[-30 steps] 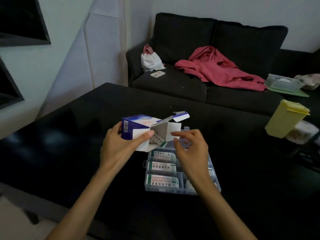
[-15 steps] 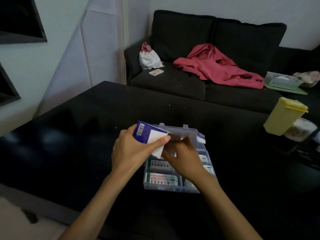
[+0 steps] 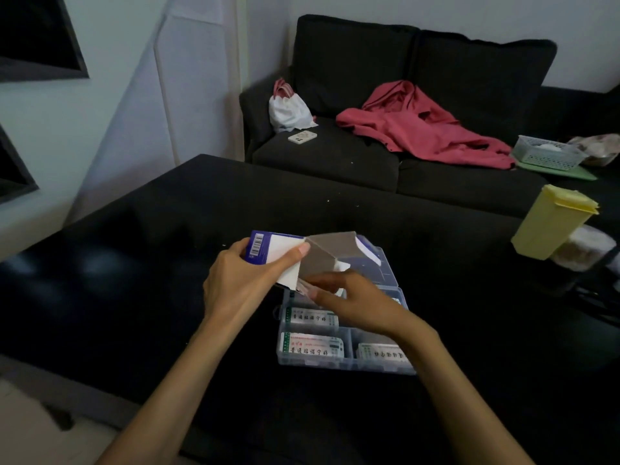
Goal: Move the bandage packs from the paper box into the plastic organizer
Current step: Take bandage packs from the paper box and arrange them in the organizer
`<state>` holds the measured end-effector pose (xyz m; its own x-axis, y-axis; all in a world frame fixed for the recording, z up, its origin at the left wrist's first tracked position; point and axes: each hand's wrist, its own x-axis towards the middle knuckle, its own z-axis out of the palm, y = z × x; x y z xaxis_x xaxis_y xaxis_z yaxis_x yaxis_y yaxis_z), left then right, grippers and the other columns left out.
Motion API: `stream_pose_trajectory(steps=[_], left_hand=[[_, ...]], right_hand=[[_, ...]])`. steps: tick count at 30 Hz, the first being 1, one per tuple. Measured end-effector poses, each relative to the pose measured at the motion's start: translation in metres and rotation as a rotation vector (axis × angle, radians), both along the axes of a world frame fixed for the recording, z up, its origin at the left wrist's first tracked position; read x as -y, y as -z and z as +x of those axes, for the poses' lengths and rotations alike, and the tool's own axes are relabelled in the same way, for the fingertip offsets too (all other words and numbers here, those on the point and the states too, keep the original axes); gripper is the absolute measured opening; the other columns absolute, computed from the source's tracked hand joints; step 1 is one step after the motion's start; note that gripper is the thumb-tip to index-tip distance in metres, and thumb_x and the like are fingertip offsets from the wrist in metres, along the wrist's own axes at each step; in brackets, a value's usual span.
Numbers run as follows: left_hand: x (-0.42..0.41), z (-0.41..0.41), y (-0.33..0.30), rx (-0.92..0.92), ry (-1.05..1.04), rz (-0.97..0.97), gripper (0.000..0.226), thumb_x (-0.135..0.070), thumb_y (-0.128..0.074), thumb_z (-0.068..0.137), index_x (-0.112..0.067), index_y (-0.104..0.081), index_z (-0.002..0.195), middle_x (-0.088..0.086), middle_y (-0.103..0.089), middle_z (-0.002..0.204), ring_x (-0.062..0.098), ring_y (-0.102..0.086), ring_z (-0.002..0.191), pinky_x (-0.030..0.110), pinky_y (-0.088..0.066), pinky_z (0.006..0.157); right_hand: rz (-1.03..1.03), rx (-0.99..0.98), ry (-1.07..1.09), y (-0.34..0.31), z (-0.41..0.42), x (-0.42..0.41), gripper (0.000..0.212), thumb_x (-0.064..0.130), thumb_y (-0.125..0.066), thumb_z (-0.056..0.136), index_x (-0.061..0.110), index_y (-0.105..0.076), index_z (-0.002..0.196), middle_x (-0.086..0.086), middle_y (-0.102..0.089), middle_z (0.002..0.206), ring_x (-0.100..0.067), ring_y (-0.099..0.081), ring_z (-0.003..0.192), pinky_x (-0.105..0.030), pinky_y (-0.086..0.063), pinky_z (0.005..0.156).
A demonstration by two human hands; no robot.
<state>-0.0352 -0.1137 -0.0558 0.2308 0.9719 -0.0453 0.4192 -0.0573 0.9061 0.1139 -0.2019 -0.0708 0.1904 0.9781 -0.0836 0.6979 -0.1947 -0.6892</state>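
box flap now raised; right hand reaching under paper box

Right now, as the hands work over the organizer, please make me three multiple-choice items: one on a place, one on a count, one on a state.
1. Where does the yellow container stand?
A. on the table's right side
B. on the sofa seat
C. inside the organizer

2. How many bandage packs show their labels in the plastic organizer?
A. none
B. three
C. eight

3. How is the paper box?
A. sealed, lying on the table
B. open, held up in the left hand
C. crushed flat

Answers: 1 A, it stands at the table's right edge; 2 B, three labels are visible, others may be hidden by the right hand; 3 B, its flap stands open.
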Motion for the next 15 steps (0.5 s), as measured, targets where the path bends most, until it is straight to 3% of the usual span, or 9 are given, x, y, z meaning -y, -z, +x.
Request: stream_pose_trajectory(steps=[2, 5, 7, 9, 11, 15], left_hand=[[-0.003, -0.004, -0.001, 0.047, -0.023, -0.034, 0.085, -0.074, -0.069, 0.057, -0.026, -0.055, 0.126, -0.007, -0.053, 0.102, 0.012, -0.049, 0.091, 0.029, -0.039, 0.08], [-0.006, -0.009, -0.002, 0.098, -0.025, -0.05, 0.084, -0.076, -0.067, 0.056, -0.028, -0.057, 0.124, -0.008, -0.059, 0.106, 0.014, -0.055, 0.096, 0.032, -0.044, 0.085], [-0.004, -0.01, -0.003, 0.109, -0.018, -0.055, 0.082, -0.074, -0.068, 0.057, -0.028, -0.057, 0.124, -0.009, -0.06, 0.102, 0.013, -0.055, 0.095, 0.03, -0.043, 0.081], [-0.002, -0.011, -0.005, 0.111, -0.006, -0.049, 0.079, -0.073, -0.069, 0.058, -0.029, -0.058, 0.122, -0.013, -0.056, 0.09, 0.011, -0.054, 0.089, 0.028, -0.041, 0.077], [-0.002, -0.012, -0.005, 0.112, 0.007, -0.041, 0.08, -0.073, -0.069, 0.056, -0.028, -0.058, 0.12, -0.013, -0.058, 0.094, 0.01, -0.055, 0.09, 0.029, -0.043, 0.08], [-0.002, -0.013, -0.004, 0.102, 0.044, -0.04, 0.103, -0.08, -0.065, 0.042, -0.027, -0.054, 0.13, -0.003, -0.062, 0.118, 0.015, -0.058, 0.104, 0.033, -0.047, 0.088]], right_hand=[[-0.006, -0.158, -0.021, -0.008, 0.002, 0.005, 0.033, 0.035, -0.058, 0.092, 0.028, -0.059, 0.123, 0.007, -0.06, 0.123, -0.009, -0.057, 0.107, -0.033, -0.051, 0.09], [0.029, -0.162, -0.069, -0.012, 0.002, 0.009, 0.036, 0.037, -0.066, 0.085, 0.029, -0.063, 0.12, 0.011, -0.062, 0.12, -0.006, -0.054, 0.11, -0.033, -0.048, 0.093], [0.076, -0.143, -0.031, -0.011, -0.002, 0.008, 0.032, 0.035, -0.068, 0.084, 0.029, -0.066, 0.116, 0.013, -0.065, 0.107, -0.006, -0.057, 0.099, -0.032, -0.05, 0.081], [0.104, -0.167, -0.012, -0.01, -0.003, 0.007, 0.026, 0.028, -0.066, 0.087, 0.026, -0.069, 0.112, 0.015, -0.063, 0.091, -0.001, -0.057, 0.079, -0.022, -0.047, 0.063], [0.096, -0.176, -0.051, -0.013, -0.002, 0.009, 0.025, 0.024, -0.065, 0.088, 0.024, -0.068, 0.113, 0.016, -0.063, 0.088, 0.005, -0.055, 0.068, -0.012, -0.043, 0.054], [0.066, -0.191, -0.084, -0.017, 0.002, 0.012, 0.028, 0.031, -0.061, 0.089, 0.038, -0.06, 0.116, 0.02, -0.064, 0.098, 0.01, -0.058, 0.085, -0.006, -0.045, 0.071]])
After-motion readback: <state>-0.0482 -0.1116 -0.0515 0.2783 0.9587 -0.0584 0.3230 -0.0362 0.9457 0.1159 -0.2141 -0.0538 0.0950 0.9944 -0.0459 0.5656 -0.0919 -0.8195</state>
